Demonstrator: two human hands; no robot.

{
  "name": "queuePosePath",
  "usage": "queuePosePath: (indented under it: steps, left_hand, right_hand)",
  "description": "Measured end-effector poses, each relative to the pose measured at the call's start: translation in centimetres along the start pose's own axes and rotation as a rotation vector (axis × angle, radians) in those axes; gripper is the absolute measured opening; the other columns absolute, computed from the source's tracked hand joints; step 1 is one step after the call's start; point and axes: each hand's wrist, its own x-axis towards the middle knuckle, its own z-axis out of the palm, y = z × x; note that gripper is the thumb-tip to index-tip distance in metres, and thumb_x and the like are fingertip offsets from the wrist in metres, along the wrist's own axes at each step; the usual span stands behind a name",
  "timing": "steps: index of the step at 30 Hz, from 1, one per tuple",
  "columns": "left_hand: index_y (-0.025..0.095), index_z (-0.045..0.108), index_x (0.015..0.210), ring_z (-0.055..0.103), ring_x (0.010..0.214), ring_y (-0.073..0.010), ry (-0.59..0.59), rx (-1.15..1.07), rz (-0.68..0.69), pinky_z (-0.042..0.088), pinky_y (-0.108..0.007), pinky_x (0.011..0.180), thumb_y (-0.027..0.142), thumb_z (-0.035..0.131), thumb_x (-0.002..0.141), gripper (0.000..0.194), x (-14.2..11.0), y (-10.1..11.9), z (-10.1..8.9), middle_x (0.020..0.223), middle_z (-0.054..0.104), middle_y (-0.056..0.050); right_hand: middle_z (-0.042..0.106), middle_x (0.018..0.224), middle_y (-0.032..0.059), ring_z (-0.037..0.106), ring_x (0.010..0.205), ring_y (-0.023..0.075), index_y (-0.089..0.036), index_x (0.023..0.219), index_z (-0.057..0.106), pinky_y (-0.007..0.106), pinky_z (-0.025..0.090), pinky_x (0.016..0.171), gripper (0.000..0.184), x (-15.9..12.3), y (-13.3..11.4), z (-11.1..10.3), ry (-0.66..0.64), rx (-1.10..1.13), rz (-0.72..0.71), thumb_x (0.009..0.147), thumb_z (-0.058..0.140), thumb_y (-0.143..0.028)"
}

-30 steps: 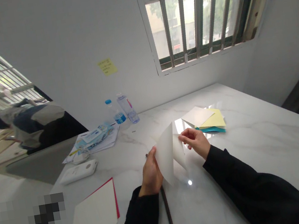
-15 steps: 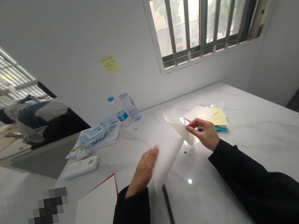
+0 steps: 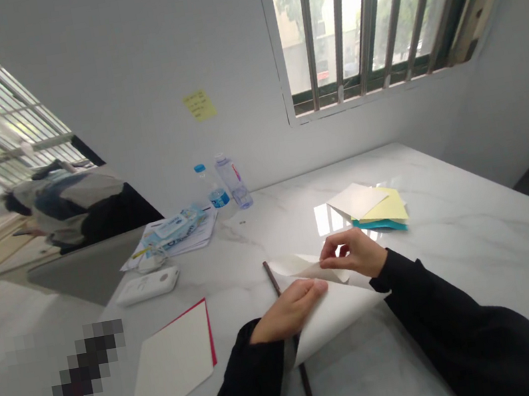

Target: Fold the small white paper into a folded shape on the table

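A white sheet of paper (image 3: 339,314) is held above the table, curled and folded over on itself. My left hand (image 3: 296,304) grips its left part, thumb on top. The fingertips of my right hand (image 3: 355,252) are pinched at the raised upper flap of the same sheet. Beneath the paper and my left hand runs a thin dark brown strip (image 3: 308,393), partly covered by them. To the left lies a cream sheet (image 3: 173,365) with a red edge showing under it.
Yellow, white and teal papers (image 3: 385,206) are piled at the right. Two plastic bottles (image 3: 234,183) stand by the wall. A wipes packet (image 3: 173,230) on papers and a white device (image 3: 148,286) are at the left. Someone (image 3: 73,206) bends over beyond the partition.
Both hands have come closer together. The paper has turned, its lower edge now reaching right under my right wrist. The far end of the dark strip has come into view.
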Motion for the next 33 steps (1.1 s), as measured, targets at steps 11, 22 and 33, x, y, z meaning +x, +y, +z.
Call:
queuePosePath:
  steps: [11, 22, 33]
  left_hand:
    - [0.022, 0.082, 0.097, 0.066, 0.106, -0.0276, 0.142, 0.049, 0.161, 0.045, -0.028, 0.097, 0.034, 0.064, 0.093, 0.022, -0.7, 2.3, -2.1, 0.112, 0.076, -0.009]
    - [0.019, 0.066, 0.085, 0.047, 0.062, -0.0131, 0.289, 0.167, 0.089, 0.035, -0.023, 0.059, 0.042, 0.078, 0.080, 0.027, -0.1, 1.1, -3.0, 0.071, 0.060, 0.003]
    - [0.021, 0.076, 0.077, 0.045, 0.062, -0.0134, 0.312, 0.330, 0.076, 0.033, -0.025, 0.059, 0.042, 0.079, 0.079, 0.021, 0.0, 0.8, -2.0, 0.069, 0.067, 0.003]
  right_hand:
    - [0.073, 0.071, 0.0022, 0.065, 0.067, 0.0167, -0.019, 0.079, 0.077, 0.025, 0.046, 0.057, 0.024, 0.4, 0.3, -0.6, 0.046, 0.089, 0.142, 0.078, 0.080, -0.044]
    - [0.073, 0.074, 0.0025, 0.062, 0.068, 0.0152, -0.018, 0.079, 0.076, 0.027, 0.048, 0.065, 0.024, 0.3, 0.3, -0.2, -0.036, 0.114, 0.162, 0.078, 0.080, -0.041]
    - [0.074, 0.076, 0.0043, 0.061, 0.068, 0.0150, -0.016, 0.083, 0.077, 0.027, 0.047, 0.066, 0.026, 0.4, 1.0, 0.4, -0.095, 0.137, 0.202, 0.077, 0.081, -0.041]
